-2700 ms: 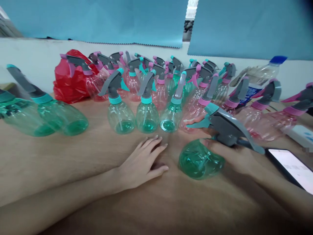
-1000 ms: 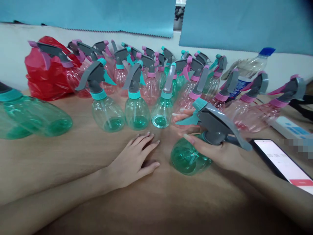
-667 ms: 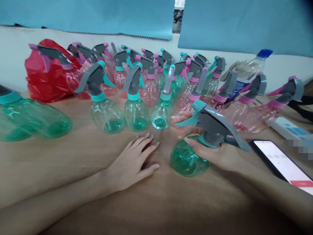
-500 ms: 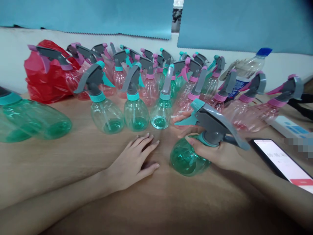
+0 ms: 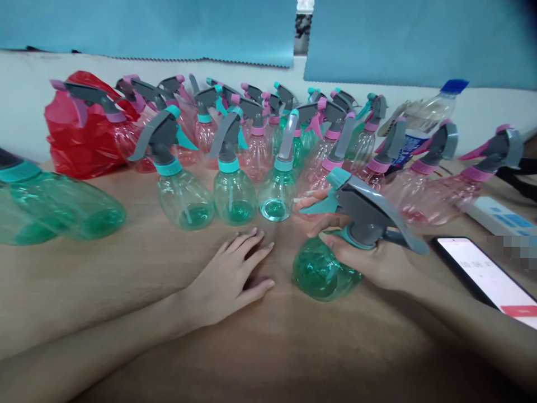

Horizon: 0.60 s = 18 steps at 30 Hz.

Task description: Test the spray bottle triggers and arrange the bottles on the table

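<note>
Blue sheets with zigzag edges [image 5: 146, 28] hang across a white wall beyond a wood-toned table [image 5: 138, 263]. At the near right, the right hand [image 5: 380, 260] is wrapped around the neck of a green spray bottle [image 5: 321, 274], whose grey and teal head leans right above the grip. Well apart from that grip, the left hand [image 5: 230, 280] lies palm down on the table, fingers loosely spread and holding nothing. So the held bottle sits between the two hands, just right of the left thumb. Just beyond the left fingertips stands a row of three green bottles [image 5: 235, 196]; farther right are pink bottles [image 5: 436, 190]. A red plastic bag [image 5: 75, 143] sits far left, a lit phone [image 5: 482, 277] near right.
</note>
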Each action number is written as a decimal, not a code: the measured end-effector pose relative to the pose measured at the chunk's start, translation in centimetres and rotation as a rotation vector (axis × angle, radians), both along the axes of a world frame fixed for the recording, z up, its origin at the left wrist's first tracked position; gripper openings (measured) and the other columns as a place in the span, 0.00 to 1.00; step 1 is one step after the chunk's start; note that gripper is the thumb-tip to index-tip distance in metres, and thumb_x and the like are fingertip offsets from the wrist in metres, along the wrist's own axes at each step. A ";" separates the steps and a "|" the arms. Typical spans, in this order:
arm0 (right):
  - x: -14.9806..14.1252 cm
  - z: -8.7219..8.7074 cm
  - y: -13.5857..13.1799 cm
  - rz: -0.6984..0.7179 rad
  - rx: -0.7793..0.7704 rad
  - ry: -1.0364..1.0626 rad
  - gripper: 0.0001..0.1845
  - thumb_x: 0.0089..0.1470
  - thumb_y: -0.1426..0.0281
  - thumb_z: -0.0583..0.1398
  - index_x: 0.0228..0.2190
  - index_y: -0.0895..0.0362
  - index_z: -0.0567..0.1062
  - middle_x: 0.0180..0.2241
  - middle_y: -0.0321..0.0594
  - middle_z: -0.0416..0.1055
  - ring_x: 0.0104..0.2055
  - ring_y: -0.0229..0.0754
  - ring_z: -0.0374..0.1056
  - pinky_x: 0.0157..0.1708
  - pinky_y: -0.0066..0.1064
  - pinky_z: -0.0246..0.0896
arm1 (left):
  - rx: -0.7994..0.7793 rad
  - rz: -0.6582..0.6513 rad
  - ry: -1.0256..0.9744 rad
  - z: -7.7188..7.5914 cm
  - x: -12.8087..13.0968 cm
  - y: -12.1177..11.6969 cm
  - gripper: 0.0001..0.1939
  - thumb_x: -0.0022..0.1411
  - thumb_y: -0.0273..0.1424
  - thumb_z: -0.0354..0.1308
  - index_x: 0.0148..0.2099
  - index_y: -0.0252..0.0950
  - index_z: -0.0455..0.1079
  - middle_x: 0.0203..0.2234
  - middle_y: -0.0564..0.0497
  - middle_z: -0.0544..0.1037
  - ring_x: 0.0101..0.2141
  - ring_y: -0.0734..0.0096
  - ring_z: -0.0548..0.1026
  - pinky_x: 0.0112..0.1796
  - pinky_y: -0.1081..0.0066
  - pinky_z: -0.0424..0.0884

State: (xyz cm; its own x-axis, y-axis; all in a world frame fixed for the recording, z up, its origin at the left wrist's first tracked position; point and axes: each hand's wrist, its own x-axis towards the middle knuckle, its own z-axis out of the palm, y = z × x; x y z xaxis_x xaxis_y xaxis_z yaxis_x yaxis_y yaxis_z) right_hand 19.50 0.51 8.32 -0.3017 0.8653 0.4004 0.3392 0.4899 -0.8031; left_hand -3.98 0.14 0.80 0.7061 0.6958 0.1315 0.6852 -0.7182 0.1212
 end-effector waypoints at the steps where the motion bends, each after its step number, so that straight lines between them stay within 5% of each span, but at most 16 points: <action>1: 0.0 0.1 0.0 -0.004 -0.003 0.004 0.12 0.44 0.72 0.55 0.32 0.49 0.72 0.27 0.35 0.74 0.30 0.44 0.72 0.27 0.34 0.68 | 0.001 0.001 0.001 0.0 0.0 0.0 0.30 0.67 0.47 0.48 0.64 0.34 0.56 0.62 0.41 0.59 0.61 0.53 0.54 0.57 0.53 0.55; 8: 0.1 -0.1 -0.1 -0.018 -0.005 0.010 0.15 0.43 0.72 0.55 0.35 0.49 0.72 0.28 0.33 0.75 0.24 0.40 0.70 0.30 0.34 0.71 | 0.000 0.001 0.004 0.0 0.0 0.0 0.29 0.67 0.46 0.48 0.64 0.35 0.56 0.62 0.41 0.58 0.61 0.53 0.53 0.57 0.53 0.54; 18: 0.2 0.0 -0.2 0.085 -0.063 0.088 0.21 0.44 0.79 0.55 0.40 0.49 0.73 0.34 0.35 0.77 0.40 0.44 0.75 0.43 0.38 0.71 | -0.015 0.004 0.004 0.1 -0.1 0.0 0.29 0.67 0.47 0.47 0.64 0.36 0.56 0.62 0.42 0.58 0.62 0.53 0.53 0.57 0.53 0.54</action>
